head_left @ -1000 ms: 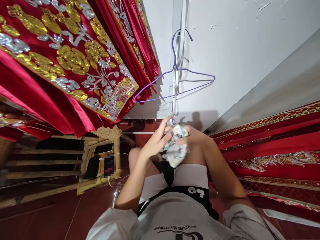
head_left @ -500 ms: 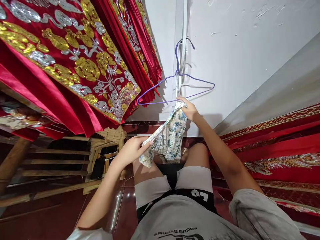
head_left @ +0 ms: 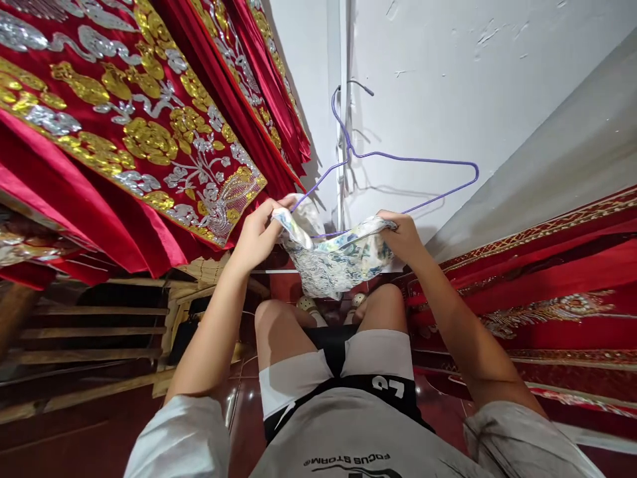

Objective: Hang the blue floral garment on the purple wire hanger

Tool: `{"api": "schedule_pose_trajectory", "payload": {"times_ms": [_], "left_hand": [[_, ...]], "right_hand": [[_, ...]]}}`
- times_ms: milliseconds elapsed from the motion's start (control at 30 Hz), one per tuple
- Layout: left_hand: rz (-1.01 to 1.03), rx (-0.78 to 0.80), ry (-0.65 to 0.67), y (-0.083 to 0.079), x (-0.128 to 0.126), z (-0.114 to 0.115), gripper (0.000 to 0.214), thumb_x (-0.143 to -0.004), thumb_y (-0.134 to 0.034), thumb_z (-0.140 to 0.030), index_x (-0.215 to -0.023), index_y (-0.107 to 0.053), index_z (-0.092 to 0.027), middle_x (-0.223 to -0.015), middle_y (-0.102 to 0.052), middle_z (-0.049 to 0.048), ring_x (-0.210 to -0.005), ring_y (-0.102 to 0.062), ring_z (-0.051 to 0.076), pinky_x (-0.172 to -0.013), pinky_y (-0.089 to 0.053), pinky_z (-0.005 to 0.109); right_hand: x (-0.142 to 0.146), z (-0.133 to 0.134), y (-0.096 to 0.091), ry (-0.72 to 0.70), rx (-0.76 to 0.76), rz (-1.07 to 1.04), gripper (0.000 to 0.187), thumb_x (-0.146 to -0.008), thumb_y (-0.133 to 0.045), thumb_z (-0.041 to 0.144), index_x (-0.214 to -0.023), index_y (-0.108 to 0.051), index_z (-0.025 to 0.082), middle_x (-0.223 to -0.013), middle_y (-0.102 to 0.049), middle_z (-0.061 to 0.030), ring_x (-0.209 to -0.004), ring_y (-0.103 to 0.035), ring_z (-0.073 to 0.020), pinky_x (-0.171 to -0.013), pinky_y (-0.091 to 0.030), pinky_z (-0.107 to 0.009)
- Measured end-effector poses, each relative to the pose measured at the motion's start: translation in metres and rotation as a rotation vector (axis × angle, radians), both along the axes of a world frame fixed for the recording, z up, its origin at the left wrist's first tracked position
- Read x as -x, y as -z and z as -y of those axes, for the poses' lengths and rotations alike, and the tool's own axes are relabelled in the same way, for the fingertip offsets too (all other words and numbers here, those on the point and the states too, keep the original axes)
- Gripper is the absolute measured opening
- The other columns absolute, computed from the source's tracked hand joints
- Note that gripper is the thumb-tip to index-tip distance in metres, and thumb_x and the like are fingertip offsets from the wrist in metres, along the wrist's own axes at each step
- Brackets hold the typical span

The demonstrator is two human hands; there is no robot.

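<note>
Pinching tight, the left hand (head_left: 259,234) is gripping one end of the floral cloth (head_left: 338,265) while the right hand (head_left: 405,236) is clamping the other, holding it spread above the knees. It is hanging just under the purple wire hanger (head_left: 418,158), possibly touching its lower bar, hard to tell. Red embroidered drapes (head_left: 124,133) are hanging to the left.

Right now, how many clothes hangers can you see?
1. A purple wire hanger hangs on the white wall, right by the flowery cloth. More could hide behind the red drapes.
</note>
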State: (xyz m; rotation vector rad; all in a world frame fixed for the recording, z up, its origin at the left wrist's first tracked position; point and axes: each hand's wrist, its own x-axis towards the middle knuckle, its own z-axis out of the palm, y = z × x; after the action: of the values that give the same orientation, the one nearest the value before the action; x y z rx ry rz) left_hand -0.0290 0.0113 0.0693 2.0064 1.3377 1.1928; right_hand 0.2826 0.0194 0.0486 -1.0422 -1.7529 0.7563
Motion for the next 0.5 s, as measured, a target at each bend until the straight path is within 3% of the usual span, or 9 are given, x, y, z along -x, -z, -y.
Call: {"api": "schedule_pose_trajectory", "payload": {"times_ms": [67, 167, 233, 300, 400, 467, 500], "left_hand": [[0.106, 0.021, 0.072, -0.002, -0.013, -0.010, 0.022, -0.094, -0.054, -0.035, -0.109, -0.058, -0.020, -0.105, -0.073, 0.0085, -0.097, -0.069, 0.022, -0.083, -0.053, 0.031], [0.047, 0.057, 0.091, -0.006, -0.017, -0.018, 0.030, -0.090, -0.055, -0.029, -0.116, -0.063, -0.018, -0.091, -0.071, 0.0045, -0.080, -0.065, 0.019, -0.072, -0.051, 0.028], [-0.024, 0.081, 0.092, -0.011, -0.011, -0.019, 0.028, -0.088, -0.054, -0.031, -0.105, -0.070, -0.016, -0.089, -0.071, 0.0048, -0.077, -0.063, 0.019, -0.070, -0.050, 0.028], [-0.031, 0.089, 0.076, -0.018, 0.000, -0.020, 0.026, -0.086, -0.058, -0.035, -0.095, -0.073, -0.016, -0.089, -0.072, 0.0055, -0.079, -0.064, 0.021, -0.071, -0.051, 0.030], [0.008, 0.099, 0.066, -0.031, 0.014, -0.022, 0.026, -0.080, -0.069, -0.040, -0.088, -0.075, -0.017, -0.085, -0.073, 0.0055, -0.081, -0.067, 0.024, -0.070, -0.053, 0.030], [0.034, 0.148, 0.080, -0.039, 0.020, -0.026, 0.027, -0.076, -0.075, -0.042, -0.084, -0.076, -0.017, -0.081, -0.072, 0.0055, -0.078, -0.068, 0.024, -0.066, -0.053, 0.030], [0.058, 0.184, 0.081, -0.042, 0.022, -0.028, 0.028, -0.074, -0.077, -0.043, -0.082, -0.076, -0.016, -0.078, -0.072, 0.0054, -0.075, -0.068, 0.023, -0.063, -0.052, 0.029]], "right_hand": [[0.005, 0.003, 0.004, -0.007, 0.026, -0.019, 0.007, -0.067, -0.045, 0.021, -0.061, -0.045, 0.022, -0.059, -0.038, 0.0033, -0.059, -0.035, -0.0132, -0.059, -0.028, -0.030], [0.005, 0.006, 0.010, 0.002, 0.062, 0.000, 0.006, -0.069, -0.046, 0.019, -0.067, -0.051, 0.022, -0.060, -0.043, 0.0030, -0.058, -0.039, -0.0140, -0.058, -0.031, -0.029], [-0.004, 0.007, 0.011, 0.019, 0.051, 0.038, 0.019, -0.071, -0.049, 0.018, -0.082, -0.063, 0.021, -0.073, -0.060, -0.0003, -0.063, -0.048, -0.0162, -0.062, -0.038, -0.030], [-0.019, 0.004, 0.007, 0.121, 0.011, 0.051, 0.037, -0.074, -0.054, 0.018, -0.109, -0.068, 0.022, -0.092, -0.071, -0.0048, -0.070, -0.056, -0.0188, -0.066, -0.045, -0.032], [-0.047, -0.012, -0.005, 0.366, -0.050, 0.027, 0.069, -0.078, -0.062, 0.022, -0.146, -0.053, 0.022, -0.102, -0.074, -0.0081, -0.075, -0.062, -0.0204, -0.073, -0.051, -0.034], [-0.061, -0.029, -0.016, 0.425, -0.037, 0.036, 0.081, -0.077, -0.066, 0.022, -0.155, -0.045, 0.018, -0.096, -0.075, -0.0083, -0.076, -0.064, -0.0208, -0.076, -0.052, -0.035], [-0.066, -0.038, -0.022, 0.408, -0.012, 0.056, 0.079, -0.076, -0.067, 0.022, -0.152, -0.050, 0.014, -0.093, -0.075, -0.0083, -0.076, -0.064, -0.0212, -0.076, -0.053, -0.036]]}}
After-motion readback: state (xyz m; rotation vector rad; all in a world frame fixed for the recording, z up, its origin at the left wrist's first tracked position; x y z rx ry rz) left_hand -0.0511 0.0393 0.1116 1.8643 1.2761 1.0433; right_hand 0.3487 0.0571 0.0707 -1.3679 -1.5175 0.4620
